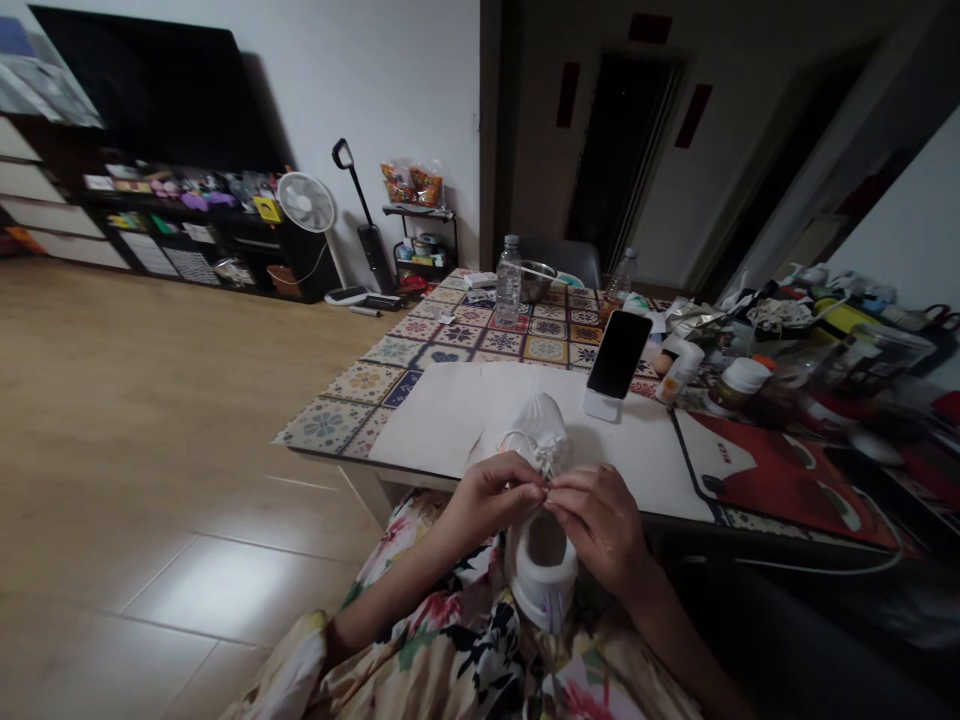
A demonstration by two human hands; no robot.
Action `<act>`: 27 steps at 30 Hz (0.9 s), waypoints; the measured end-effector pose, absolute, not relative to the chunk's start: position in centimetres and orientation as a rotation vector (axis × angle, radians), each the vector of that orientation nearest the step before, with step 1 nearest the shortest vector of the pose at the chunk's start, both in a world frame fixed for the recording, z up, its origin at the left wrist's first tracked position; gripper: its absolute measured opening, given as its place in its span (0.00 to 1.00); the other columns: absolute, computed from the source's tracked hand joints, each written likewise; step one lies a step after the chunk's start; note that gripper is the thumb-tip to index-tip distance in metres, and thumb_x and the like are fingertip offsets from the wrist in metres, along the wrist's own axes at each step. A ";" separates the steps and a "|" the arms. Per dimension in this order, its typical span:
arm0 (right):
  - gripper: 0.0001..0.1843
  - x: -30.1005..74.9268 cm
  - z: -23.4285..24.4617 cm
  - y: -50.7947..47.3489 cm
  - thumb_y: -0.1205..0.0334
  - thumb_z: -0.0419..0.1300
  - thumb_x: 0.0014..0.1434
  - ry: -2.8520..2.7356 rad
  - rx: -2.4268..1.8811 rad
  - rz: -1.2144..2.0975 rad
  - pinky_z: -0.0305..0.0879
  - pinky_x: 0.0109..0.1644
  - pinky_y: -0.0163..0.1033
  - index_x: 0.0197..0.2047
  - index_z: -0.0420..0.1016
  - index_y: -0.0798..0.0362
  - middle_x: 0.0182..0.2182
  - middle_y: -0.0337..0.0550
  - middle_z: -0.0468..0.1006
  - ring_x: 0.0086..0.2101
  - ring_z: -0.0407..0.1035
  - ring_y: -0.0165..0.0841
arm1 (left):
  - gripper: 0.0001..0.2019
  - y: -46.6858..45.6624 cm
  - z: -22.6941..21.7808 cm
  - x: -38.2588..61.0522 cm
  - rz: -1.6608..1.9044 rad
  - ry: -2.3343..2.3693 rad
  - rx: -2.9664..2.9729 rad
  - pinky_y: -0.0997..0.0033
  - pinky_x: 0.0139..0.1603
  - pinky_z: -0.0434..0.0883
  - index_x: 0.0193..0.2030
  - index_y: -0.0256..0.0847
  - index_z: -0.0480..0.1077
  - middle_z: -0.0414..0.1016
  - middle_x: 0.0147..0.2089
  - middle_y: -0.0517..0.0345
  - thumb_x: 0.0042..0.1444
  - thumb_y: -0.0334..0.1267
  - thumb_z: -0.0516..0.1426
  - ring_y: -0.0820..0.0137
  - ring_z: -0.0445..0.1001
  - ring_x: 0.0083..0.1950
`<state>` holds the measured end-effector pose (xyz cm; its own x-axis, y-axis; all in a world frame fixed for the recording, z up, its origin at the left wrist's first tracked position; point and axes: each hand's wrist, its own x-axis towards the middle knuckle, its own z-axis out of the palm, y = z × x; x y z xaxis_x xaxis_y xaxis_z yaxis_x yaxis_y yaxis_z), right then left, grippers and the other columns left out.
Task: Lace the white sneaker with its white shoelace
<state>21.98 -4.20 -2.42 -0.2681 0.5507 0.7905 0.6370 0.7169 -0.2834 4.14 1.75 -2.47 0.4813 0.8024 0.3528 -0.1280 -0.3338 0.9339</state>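
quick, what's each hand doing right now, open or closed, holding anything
Left hand: closed, fingertips pinched over the white shoe; anything between them is too small to tell.
Right hand: closed likewise, fingertips meeting the left's.

Tile-patterned table [322,425] | bearing: white sheet [442,410] | clear bottle [508,285] | metal bowl [535,289]

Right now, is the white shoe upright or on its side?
Upright: the white shoe has its opening and laces facing up.
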 end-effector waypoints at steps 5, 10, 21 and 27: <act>0.06 22.4 -1.9 -4.3 0.69 0.60 0.63 -1.963 -0.737 -0.009 0.64 0.46 0.46 0.40 0.74 0.49 0.35 0.41 0.79 0.40 0.69 0.37 | 0.21 2.8 -3.1 4.4 1.066 0.637 1.656 0.71 0.36 0.65 0.24 0.37 0.72 0.70 0.26 0.57 0.53 0.55 0.61 0.70 0.68 0.31; 0.06 22.1 -1.1 -4.6 0.65 0.58 0.66 -2.033 -0.641 0.164 0.61 0.45 0.45 0.35 0.71 0.51 0.31 0.40 0.78 0.36 0.69 0.34 | 0.19 3.6 -3.4 4.8 1.064 0.798 1.782 0.70 0.37 0.64 0.24 0.38 0.68 0.69 0.27 0.58 0.55 0.53 0.58 0.69 0.67 0.32; 0.04 22.4 -1.5 -5.1 0.65 0.59 0.64 -2.064 -1.013 0.180 0.62 0.48 0.44 0.40 0.66 0.51 0.38 0.45 0.73 0.42 0.66 0.38 | 0.14 3.6 -3.6 3.8 0.995 0.763 1.958 0.71 0.38 0.64 0.32 0.38 0.70 0.71 0.31 0.57 0.59 0.47 0.56 0.68 0.67 0.35; 0.06 22.2 -0.6 -5.5 0.66 0.55 0.67 -2.076 -1.064 0.135 0.61 0.45 0.44 0.36 0.68 0.50 0.34 0.43 0.74 0.38 0.67 0.37 | 0.16 2.7 -3.3 2.5 0.945 0.522 1.922 0.71 0.41 0.66 0.42 0.37 0.69 0.71 0.38 0.55 0.56 0.48 0.61 0.69 0.69 0.39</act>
